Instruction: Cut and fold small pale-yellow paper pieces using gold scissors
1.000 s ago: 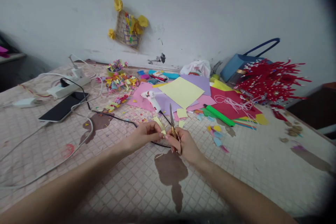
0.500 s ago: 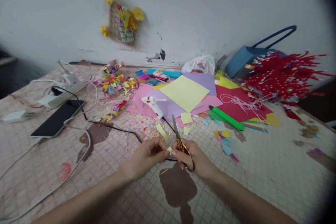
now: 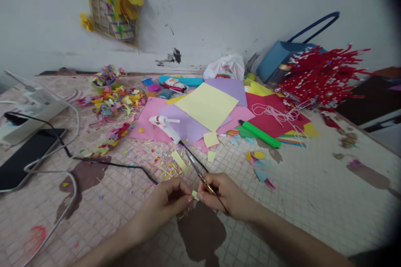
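Note:
Between the fingertips of both hands is a small pale yellow paper piece (image 3: 195, 195). My left hand (image 3: 171, 200) pinches its left side, thumb against forefinger. On its right side, the thumb and finger of my right hand (image 3: 224, 196) meet the paper. That same hand also holds scissors (image 3: 200, 174), their blades together and pointing up and left, away from me. Beyond them, a pale yellow paper strip (image 3: 180, 162) and small yellow squares (image 3: 211, 139) lie among tiny scraps. A white glue gun (image 3: 165, 128) rests on coloured sheets, its black cord passing behind the scissors.
Coloured paper sheets (image 3: 206, 106) spread across the middle, beside a green marker (image 3: 261, 134). Cut scraps (image 3: 115, 102), a phone (image 3: 28, 158), a power strip (image 3: 37, 117) and cables lie left. Red tinsel-like stems (image 3: 326, 77) and a blue bag (image 3: 275, 60) stand at back right.
The camera view has shifted, so most things on the table appear further left. My hands stay together at the small paper, and the scissors now tilt further left.

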Motion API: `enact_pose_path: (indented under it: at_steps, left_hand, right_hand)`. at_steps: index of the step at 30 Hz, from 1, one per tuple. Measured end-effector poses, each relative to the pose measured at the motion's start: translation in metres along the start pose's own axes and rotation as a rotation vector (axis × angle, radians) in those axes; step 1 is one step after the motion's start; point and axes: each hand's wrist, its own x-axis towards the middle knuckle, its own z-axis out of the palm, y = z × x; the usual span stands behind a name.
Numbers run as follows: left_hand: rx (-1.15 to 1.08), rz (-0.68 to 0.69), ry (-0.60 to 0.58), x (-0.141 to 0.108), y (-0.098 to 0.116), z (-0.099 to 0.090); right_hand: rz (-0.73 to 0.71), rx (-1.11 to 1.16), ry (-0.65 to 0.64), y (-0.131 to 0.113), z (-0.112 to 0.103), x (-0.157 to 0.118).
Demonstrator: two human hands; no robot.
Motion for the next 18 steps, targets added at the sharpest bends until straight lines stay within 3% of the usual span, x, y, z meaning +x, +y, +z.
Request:
enact_pose_path:
  at_steps: [9, 13, 18]
  left_hand:
    - [0.016, 0.076, -0.015, -0.005, 0.002, 0.000]
    - [0.043, 0.061, 0.040, -0.009, 0.001, 0.003]
    - [-0.093, 0.045, 0.012, -0.007, 0.001, -0.001]
  right_hand:
    - [0.028, 0.074, 0.012, 0.006, 0.008, -0.001]
    - [-0.002, 0.045, 0.017, 0.003, 0.012, -0.003]
    - [0.001, 0.046, 0.020, 0.004, 0.011, -0.002]
